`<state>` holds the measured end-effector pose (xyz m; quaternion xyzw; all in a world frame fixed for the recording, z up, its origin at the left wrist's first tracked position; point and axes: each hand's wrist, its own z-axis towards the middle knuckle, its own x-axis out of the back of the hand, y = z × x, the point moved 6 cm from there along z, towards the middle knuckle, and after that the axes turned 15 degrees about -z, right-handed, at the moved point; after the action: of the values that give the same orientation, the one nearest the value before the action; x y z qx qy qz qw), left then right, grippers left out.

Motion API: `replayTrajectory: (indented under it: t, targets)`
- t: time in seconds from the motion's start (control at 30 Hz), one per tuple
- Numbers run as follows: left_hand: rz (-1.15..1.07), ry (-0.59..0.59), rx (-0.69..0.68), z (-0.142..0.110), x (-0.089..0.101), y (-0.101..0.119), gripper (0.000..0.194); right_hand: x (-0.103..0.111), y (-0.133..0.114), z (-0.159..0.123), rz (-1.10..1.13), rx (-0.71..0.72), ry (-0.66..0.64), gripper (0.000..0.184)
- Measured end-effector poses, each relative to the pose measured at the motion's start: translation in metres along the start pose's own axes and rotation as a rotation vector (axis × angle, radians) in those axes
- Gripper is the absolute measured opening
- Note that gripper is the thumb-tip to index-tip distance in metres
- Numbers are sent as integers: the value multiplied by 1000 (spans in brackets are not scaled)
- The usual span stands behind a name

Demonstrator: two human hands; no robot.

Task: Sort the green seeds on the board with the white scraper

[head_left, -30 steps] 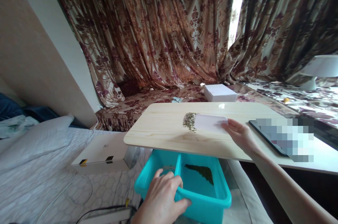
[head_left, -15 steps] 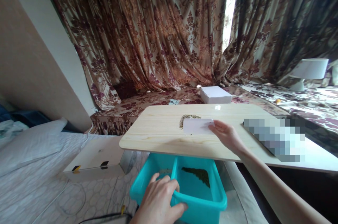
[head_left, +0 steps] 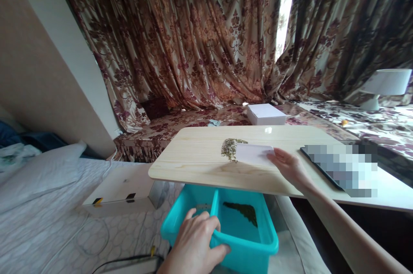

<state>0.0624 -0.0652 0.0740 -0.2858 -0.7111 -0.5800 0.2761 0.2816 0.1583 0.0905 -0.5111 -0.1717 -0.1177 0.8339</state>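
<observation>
My right hand (head_left: 288, 165) pinches the right end of a thin white card (head_left: 253, 154) above the light wooden tabletop (head_left: 190, 158). Just left of the card lies a loose patch of small green and pale grains (head_left: 229, 149), some of it close to the card's edge. Below the table's front edge stands a turquoise two-compartment bin (head_left: 248, 246). My left hand (head_left: 197, 239) is closed over its front rim near the divider, thumb outside. Dark green grains (head_left: 244, 213) lie in the right compartment. A few pale bits show in the left one, partly hidden behind my fingers.
A pixelated dark-edged flat object (head_left: 338, 170) lies on the table's right. Behind the table is a white box (head_left: 266, 113). A white carton (head_left: 121, 186) and cables rest on the bed (head_left: 41, 205) at left. A lamp (head_left: 389, 82) stands at far right.
My right hand has moved the white card to the right, uncovering more of the grain patch. My left hand keeps its hold on the bin. The view has shifted slightly.
</observation>
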Motion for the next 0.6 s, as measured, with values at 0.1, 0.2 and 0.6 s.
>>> replayTrajectory:
  t: [0.1,0.2,0.6]
  targets:
    - [2,9,-12,0,0,0,16,-3,-2,0,21,-8,-9,39]
    - [9,10,-11,0,1,1,18,-7,-6,2,35,-7,-17,38]
    - [10,5,-18,1,2,3,16,-12,1,29,-85,15,115,27]
